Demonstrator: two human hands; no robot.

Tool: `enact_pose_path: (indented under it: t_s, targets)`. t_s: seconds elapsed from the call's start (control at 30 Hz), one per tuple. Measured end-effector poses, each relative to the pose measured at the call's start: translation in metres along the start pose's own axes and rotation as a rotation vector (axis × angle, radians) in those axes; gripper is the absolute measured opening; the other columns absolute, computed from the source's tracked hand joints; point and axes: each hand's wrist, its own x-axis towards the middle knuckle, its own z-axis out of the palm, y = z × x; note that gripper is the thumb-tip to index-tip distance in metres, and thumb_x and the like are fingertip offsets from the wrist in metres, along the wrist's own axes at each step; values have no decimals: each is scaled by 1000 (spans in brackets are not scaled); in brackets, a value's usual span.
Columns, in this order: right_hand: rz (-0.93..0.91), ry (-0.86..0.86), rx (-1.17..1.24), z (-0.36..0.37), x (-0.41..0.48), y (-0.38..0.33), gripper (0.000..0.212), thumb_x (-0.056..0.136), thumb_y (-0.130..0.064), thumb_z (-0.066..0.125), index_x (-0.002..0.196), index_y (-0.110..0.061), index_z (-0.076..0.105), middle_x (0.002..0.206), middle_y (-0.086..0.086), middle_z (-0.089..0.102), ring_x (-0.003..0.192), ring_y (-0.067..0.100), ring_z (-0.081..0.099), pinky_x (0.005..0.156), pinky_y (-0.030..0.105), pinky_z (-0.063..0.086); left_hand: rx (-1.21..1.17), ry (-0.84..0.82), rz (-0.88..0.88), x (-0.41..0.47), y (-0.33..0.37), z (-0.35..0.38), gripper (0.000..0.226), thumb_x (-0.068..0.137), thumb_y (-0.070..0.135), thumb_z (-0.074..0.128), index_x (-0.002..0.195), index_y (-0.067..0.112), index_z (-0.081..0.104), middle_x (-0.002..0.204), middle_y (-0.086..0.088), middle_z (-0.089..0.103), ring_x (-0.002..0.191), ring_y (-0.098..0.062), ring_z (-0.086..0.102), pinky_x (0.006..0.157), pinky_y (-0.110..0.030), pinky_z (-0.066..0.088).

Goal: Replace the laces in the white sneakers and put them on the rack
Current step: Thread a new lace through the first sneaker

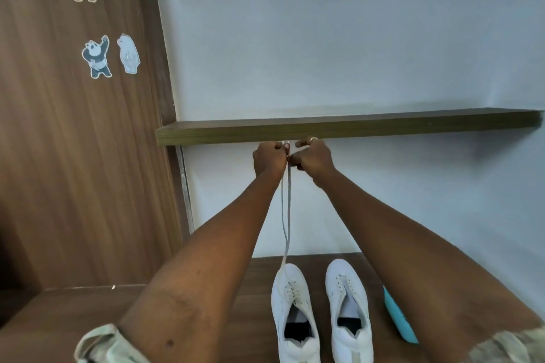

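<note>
On the head camera I see my left hand (269, 158) and right hand (314, 156) raised side by side, each gripping the white lace (285, 209), which runs down to the left-hand white sneaker (295, 303) beside the other sneaker (349, 300) on the wooden table (253, 289).

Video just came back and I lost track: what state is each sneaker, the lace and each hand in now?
Left sneaker: lace threaded through its eyelets, untied.
Right sneaker: unlaced, eyelets bare.
Lace: both strands pulled up taut from the left sneaker.
Left hand: grips the lace ends.
Right hand: pinches the lace.
</note>
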Motion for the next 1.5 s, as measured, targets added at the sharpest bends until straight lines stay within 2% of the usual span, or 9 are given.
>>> enact_pose_path:
  t_s: [0.2, 0.47, 0.57, 0.77, 0.93, 1.0, 1.07, 1.3, 1.5]
  targets:
    - [183, -362, -209, 26, -29, 84, 25, 76, -3, 72, 100, 2, 69, 84, 15, 63, 66, 16, 53, 53, 21, 38, 45, 65, 57, -1, -41, 7, 26, 95, 27, 54, 88, 6, 68, 91, -15, 69, 89, -32, 64, 74, -32, 51]
    - [420, -429, -409, 45, -65, 208, 13, 82, -14, 68, 88, -3, 63, 86, 9, 60, 50, 6, 49, 54, 17, 43, 294, -37, 88, -21, -140, 17, 29, 96, 26, 51, 93, 1, 66, 92, -15, 68, 92, -30, 61, 70, -27, 39]
    - [536, -403, -330, 50, -72, 234, 33, 79, -14, 71, 69, -23, 41, 77, -1, 50, 58, 6, 48, 64, 23, 51, 406, -196, 10, -28, -181, 23, 30, 95, 26, 51, 87, 1, 66, 92, -18, 67, 93, -33, 61, 70, -32, 43]
    - [593, -518, -364, 56, -85, 253, 39, 76, -14, 76, 56, -10, 44, 52, 5, 45, 36, 8, 40, 34, 16, 33, 830, -493, -115, -47, -247, 19, 32, 97, 19, 45, 118, -2, 56, 122, -18, 59, 114, -30, 56, 89, -31, 40]
    - [756, -528, -212, 57, -82, 258, 27, 83, 1, 66, 63, -6, 51, 65, 8, 51, 48, 9, 39, 36, 15, 33, 925, -787, -301, -62, -266, -3, 26, 90, 6, 51, 65, 14, 50, 74, -4, 72, 76, -18, 67, 65, -24, 47]
    - [786, -471, -103, 55, -82, 258, 28, 82, 0, 70, 62, -6, 51, 60, 7, 49, 48, 10, 39, 39, 17, 34, 773, -925, -475, -70, -264, -5, 29, 91, 2, 50, 63, 12, 49, 36, 6, 55, 38, -5, 53, 42, -14, 40]
    - [799, -418, 0, 55, -83, 259, 31, 81, -1, 72, 60, -6, 49, 52, 5, 46, 44, 10, 37, 41, 17, 34, 523, -871, -549, -79, -264, -6, 28, 86, -7, 53, 65, 11, 56, 35, 11, 53, 30, 0, 46, 35, -13, 35]
    - [753, -316, 270, 55, -85, 248, 26, 85, 3, 64, 65, -6, 51, 61, 6, 43, 52, 11, 36, 50, 20, 31, 154, -649, -566, -99, -285, 19, 23, 85, 3, 65, 68, 18, 63, 50, 12, 58, 46, 0, 48, 41, -13, 35]
    - [417, -372, 73, 54, -80, 237, 8, 76, -6, 76, 77, 0, 71, 74, 6, 65, 65, 8, 58, 51, 12, 44, 14, -523, -516, -100, -290, 23, 19, 80, -5, 64, 73, 13, 64, 75, -5, 66, 69, -15, 60, 74, -27, 50]
